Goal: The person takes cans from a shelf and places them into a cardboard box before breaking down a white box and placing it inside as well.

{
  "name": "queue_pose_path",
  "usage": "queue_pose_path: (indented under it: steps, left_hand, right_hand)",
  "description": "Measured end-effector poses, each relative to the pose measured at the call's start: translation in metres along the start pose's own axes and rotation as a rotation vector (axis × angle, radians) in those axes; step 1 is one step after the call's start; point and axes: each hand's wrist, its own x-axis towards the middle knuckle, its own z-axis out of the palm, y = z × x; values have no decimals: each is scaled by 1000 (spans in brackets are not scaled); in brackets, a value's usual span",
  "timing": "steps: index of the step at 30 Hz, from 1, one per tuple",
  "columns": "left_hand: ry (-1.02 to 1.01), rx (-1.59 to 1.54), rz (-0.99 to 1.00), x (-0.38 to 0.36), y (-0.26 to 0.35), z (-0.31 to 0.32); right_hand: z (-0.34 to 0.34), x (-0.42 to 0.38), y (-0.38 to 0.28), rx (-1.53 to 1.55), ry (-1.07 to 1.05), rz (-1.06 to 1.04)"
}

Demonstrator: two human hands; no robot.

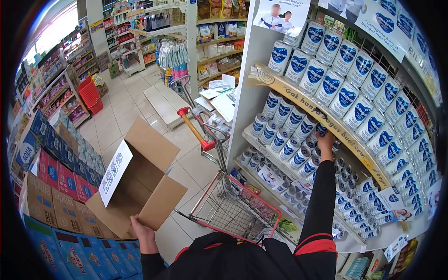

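An open cardboard box [154,186] with its flaps spread is at the left, over stacked cartons, and its visible inside holds nothing. The fingers of my left hand [141,229] are closed on the box's near flap. Stretched out to the right, my right hand [324,140] reaches in among the white and blue cans [306,126] on the middle shelf, under the yellow shelf strip. Its fingers are around a can there, partly hidden by the hand and the shelf edge. More cans [322,84] stand stacked in rows on the shelf above.
A red-trimmed wire shopping cart [228,205] stands between the box and the shelf. Stacked cartons [65,200] line the left side. Red baskets [90,95], a low white platform [163,105] and filled store shelves [219,42] are farther back.
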Motion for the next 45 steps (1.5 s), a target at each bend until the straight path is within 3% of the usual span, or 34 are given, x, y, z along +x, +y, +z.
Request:
queue_pose_path:
  steps: [3, 5, 7, 9, 10, 12, 14, 17, 19, 20, 21, 23, 24, 26, 29, 32, 35, 38, 39, 40, 41, 43, 44, 45]
  left_hand:
    - [14, 42, 15, 8, -1, 1]
    - [25, 72, 35, 2, 0, 19]
    - [51, 120, 48, 3, -1, 26]
    - [-122, 226, 147, 17, -16, 23]
    - [-136, 252, 146, 20, -25, 26]
    - [-211, 302, 149, 5, -30, 45]
    - [-300, 326, 142, -14, -38, 71]
    - [-495, 319, 92, -41, -60, 104]
    - [-542, 400, -74, -66, -70, 120]
    - [-559, 382, -253, -74, -78, 125]
    - [-582, 407, -274, -81, -88, 128]
    - [-604, 515, -654, -94, -112, 130]
    - [-615, 554, -676, -101, -124, 130]
    - [-812, 685, -986, -115, -151, 124]
    - [-909, 962, -1004, -133, -196, 104]
    - [-915, 1095, -956, -154, -233, 81]
    - [-981, 1242, -821, -161, -266, 46]
    - [-1000, 1300, -822, -164, -286, 22]
    - [-979, 1212, -964, -157, -295, 11]
    - [-950, 1119, -1100, -153, -298, 3]
    - [-952, 1126, -1105, -150, -302, -3]
    - [-862, 1193, -1159, -145, -304, -14]
    - [-862, 1199, -1158, -88, -322, -71]
    - [-1299, 1214, -782, -52, -352, -102]
  right_hand:
    - [-1, -13, 8, -98, 108, -45]
    - [-28, -52, -30, 323, 223, 29]
    - [-39, -103, -57, 651, 51, -3]
    - [-44, -162, -91, 875, -240, -92]
    - [-36, -185, -90, 1081, -621, 66]
    - [-40, -232, -110, 869, -843, -38]
    - [-48, -260, -121, 932, -985, 16]
    - [-67, -283, -109, 1013, -975, 9]
    - [-93, -284, -85, 1008, -926, 60]
    - [-107, -281, -67, 1111, -916, 100]
    - [-121, -281, -51, 1214, -904, 143]
    - [-149, -285, -31, 1195, -808, 194]
    - [-162, -291, -24, 1176, -691, 331]
    - [-180, -312, -9, 1148, -553, 502]
    - [-188, -341, 15, 1073, -616, 549]
    - [-197, -371, 28, 1094, -488, 597]
    - [-211, -398, 37, 1158, -454, 826]
    - [-186, -433, 73, 906, -319, 825]
    - [-187, -438, 80, 902, -311, 834]
    - [-189, -442, 86, 629, -329, 766]
    - [-191, -445, 90, 358, -345, 691]
    - [-199, -443, 90, 507, -245, 657]
    - [-203, -439, 88, 655, -141, 614]
    - [-205, -433, 84, 657, -138, 617]
